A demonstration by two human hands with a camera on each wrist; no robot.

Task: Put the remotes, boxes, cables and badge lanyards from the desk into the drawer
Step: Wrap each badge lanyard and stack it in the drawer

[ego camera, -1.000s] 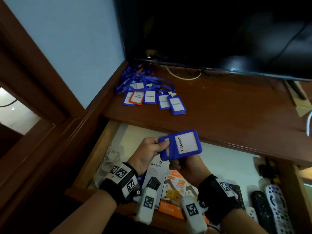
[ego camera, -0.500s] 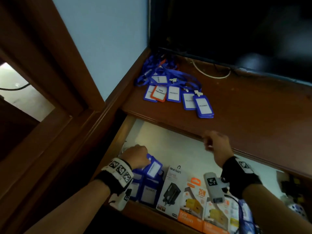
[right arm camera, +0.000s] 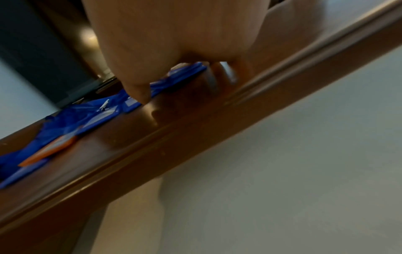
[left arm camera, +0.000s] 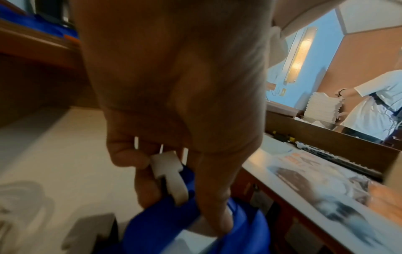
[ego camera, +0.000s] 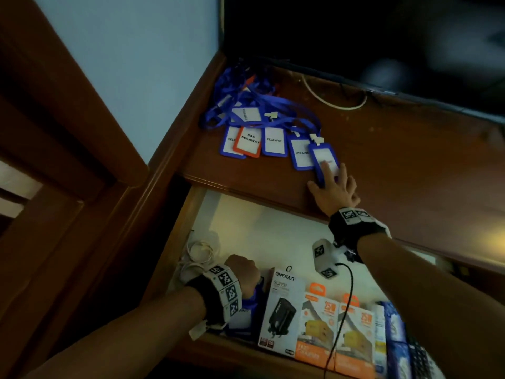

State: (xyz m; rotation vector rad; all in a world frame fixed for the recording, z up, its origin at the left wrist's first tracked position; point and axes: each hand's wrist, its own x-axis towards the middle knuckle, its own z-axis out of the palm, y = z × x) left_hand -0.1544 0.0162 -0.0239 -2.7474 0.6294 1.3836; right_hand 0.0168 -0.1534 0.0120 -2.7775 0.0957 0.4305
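Observation:
My left hand is low in the front left corner of the open drawer. Its fingers curl round a blue badge holder and its white clip. My right hand reaches onto the desk, fingers straight on the rightmost blue badge, thumb beside it. Several more badges, one orange, lie in a row with tangled blue lanyards behind. Charger boxes, a white cable coil and remotes lie in the drawer.
A dark TV stands at the back of the desk with a white cable looping under it. Wooden framing closes off the left side. In the left wrist view another person in white stands by stacked towels.
One second ago both hands held a blue badge over the drawer. The left hand has carried it down into the drawer's corner; the right hand let go and moved up onto the rightmost desk badge.

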